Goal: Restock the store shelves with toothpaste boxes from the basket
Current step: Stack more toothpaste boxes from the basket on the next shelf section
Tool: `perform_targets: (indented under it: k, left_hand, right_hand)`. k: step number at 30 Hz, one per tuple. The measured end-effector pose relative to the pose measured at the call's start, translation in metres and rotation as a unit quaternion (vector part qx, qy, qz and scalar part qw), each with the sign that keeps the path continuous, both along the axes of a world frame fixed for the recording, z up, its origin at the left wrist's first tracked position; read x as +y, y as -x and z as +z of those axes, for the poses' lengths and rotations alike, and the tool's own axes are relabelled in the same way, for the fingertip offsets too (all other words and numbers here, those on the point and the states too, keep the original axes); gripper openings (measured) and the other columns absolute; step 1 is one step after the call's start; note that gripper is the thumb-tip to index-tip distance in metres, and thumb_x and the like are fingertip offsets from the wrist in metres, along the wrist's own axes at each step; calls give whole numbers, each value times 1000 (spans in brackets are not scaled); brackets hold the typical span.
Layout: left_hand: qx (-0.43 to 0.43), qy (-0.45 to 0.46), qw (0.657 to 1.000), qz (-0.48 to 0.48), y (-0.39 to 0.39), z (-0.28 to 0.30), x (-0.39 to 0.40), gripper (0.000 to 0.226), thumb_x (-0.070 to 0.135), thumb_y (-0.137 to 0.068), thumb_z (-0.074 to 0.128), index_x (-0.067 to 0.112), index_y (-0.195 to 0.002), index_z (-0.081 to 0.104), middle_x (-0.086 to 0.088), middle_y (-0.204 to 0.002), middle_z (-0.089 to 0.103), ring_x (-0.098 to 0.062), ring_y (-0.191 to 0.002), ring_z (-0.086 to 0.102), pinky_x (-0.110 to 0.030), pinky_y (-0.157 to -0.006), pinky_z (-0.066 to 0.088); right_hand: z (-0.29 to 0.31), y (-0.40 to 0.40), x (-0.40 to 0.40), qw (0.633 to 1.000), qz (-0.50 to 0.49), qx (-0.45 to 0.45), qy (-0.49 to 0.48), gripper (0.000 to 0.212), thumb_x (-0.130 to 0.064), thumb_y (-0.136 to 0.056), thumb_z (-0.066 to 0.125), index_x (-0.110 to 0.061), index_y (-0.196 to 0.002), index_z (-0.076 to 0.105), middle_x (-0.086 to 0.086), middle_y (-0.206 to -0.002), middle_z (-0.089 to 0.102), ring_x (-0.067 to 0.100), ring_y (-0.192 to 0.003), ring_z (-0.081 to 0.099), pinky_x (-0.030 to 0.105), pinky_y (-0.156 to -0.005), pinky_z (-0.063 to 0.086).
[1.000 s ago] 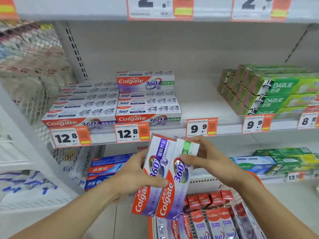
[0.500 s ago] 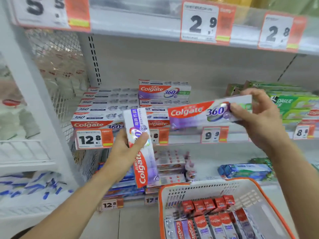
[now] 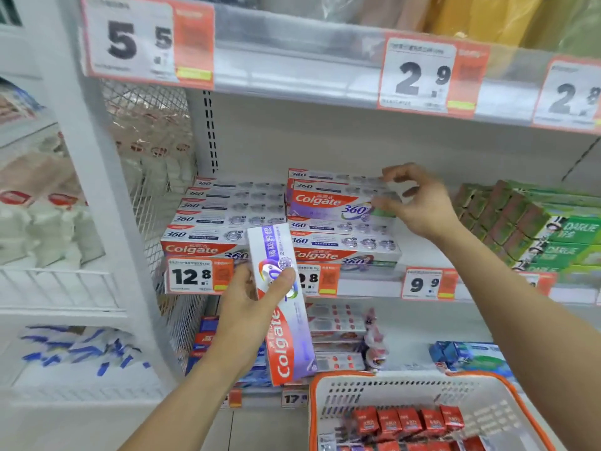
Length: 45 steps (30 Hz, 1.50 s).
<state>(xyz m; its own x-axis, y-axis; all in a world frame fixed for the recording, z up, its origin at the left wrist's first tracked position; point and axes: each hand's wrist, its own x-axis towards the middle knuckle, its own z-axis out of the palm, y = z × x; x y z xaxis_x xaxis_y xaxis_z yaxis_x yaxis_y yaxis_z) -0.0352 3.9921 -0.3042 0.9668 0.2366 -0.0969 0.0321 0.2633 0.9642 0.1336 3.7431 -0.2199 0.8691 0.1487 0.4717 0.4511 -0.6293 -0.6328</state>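
1. Colgate 360 box [image 3: 328,203], carried in the right hand half a second ago, now lies on top of the right Colgate stack [image 3: 344,249].
2. Right hand [image 3: 419,203], fingers loosely curled, has released it.
3. Left hand [image 3: 250,307] grips a second Colgate box [image 3: 283,307] upright, below that stack; its placing comes next, I judge.

A white metal upright post [image 3: 97,196] runs down the shelving unit. Right of it, a pale back panel [image 3: 341,141] with a slotted black strip closes the bay, under a grey upper shelf edge [image 3: 292,70] carrying orange-and-white price tags [image 3: 146,40]. A wire mesh divider [image 3: 146,131] adjoins the post. Left of it hangs a white wire rack [image 3: 55,284]. Lighting is even and bright.
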Motion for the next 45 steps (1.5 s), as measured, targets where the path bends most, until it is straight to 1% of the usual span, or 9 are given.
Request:
perform_targets:
  k: [4, 10, 17, 26, 32, 35, 38, 42, 45]
  left_hand:
    - [0, -12, 1000, -19, -9, -2, 5, 47, 36, -69, 77, 19, -111, 64, -2, -103, 77, -26, -95, 74, -46, -84, 60]
    - [10, -7, 999, -37, -22, -3, 9, 53, 40, -69, 78, 18, -115, 64, -4, -106, 76, -29, -95, 74, -55, -88, 58]
    - [8, -5, 999, -45, -25, -1, 9, 48, 36, -71, 77, 17, -113, 64, -1, -105, 77, -21, -95, 74, -46, -85, 60]
    - [7, 0, 999, -51, -20, 3, 12, 52, 38, -71, 78, 16, -116, 62, 0, -104, 77, -21, -95, 74, -51, -91, 58]
    - [2, -5, 999, -33, -20, 5, 18, 53, 40, -68, 80, 17, -114, 64, -1, -104, 77, -25, -99, 73, -55, -94, 55]
    - [-3, -14, 999, -49, -20, 5, 21, 50, 38, -70, 79, 18, -113, 64, 1, -103, 77, -21, -98, 73, -53, -96, 54]
    - [-9, -48, 994, -94, -20, 6, 25, 48, 36, -71, 80, 18, -113, 65, 3, -104, 77, -18, -98, 73, -48, -97, 55]
    - [-31, -114, 973, -198, -19, 11, 33, 48, 30, -76, 81, 13, -117, 63, -3, -102, 75, -21, -97, 72, -38, -90, 56]
    - [-23, -146, 955, -259, -15, 15, 40, 50, 27, -77, 84, 11, -119, 62, -3, -100, 75, -21, -91, 71, -40, -89, 57]
  right_hand:
    - [3, -13, 7, 987, 59, -37, 145, 42, -17, -79, 84, -26, -117, 70, 0, -136, 60, 22, -129, 49, 31, -105, 38]
    - [-1, -29, 16, 942, 139, -36, 305, 43, -9, -97, 62, -15, -139, 58, 9, -151, 47, 35, -144, 37, 46, -120, 28]
    - [0, -32, 21, 930, 164, -61, 325, 42, -10, -97, 60, -16, -139, 59, 9, -145, 55, 34, -132, 52, 40, -112, 38]
    - [2, -31, 18, 934, 163, -64, 312, 42, -6, -97, 61, -17, -137, 61, 5, -144, 56, 29, -130, 52, 30, -109, 34]
    - [0, -31, 17, 931, 167, -66, 319, 43, -4, -95, 63, -16, -137, 60, 7, -144, 56, 32, -131, 52, 49, -111, 42]
    - [5, -18, 28, 934, 133, -80, 323, 47, -15, -95, 66, -22, -140, 57, 8, -142, 53, 33, -127, 51, 55, -104, 43]
    - [21, 21, 62, 941, 181, -121, 260, 39, -35, -98, 58, -20, -134, 59, 4, -126, 58, 21, -116, 58, 40, -100, 48]
    - [42, 64, 108, 909, 308, 95, 264, 56, -57, -84, 69, -31, -133, 59, -13, -121, 65, 0, -103, 62, 17, -87, 49]
    - [47, 62, 112, 876, 329, 170, 307, 44, -41, -78, 81, -27, -119, 71, -6, -105, 74, 12, -85, 69, 31, -77, 56]
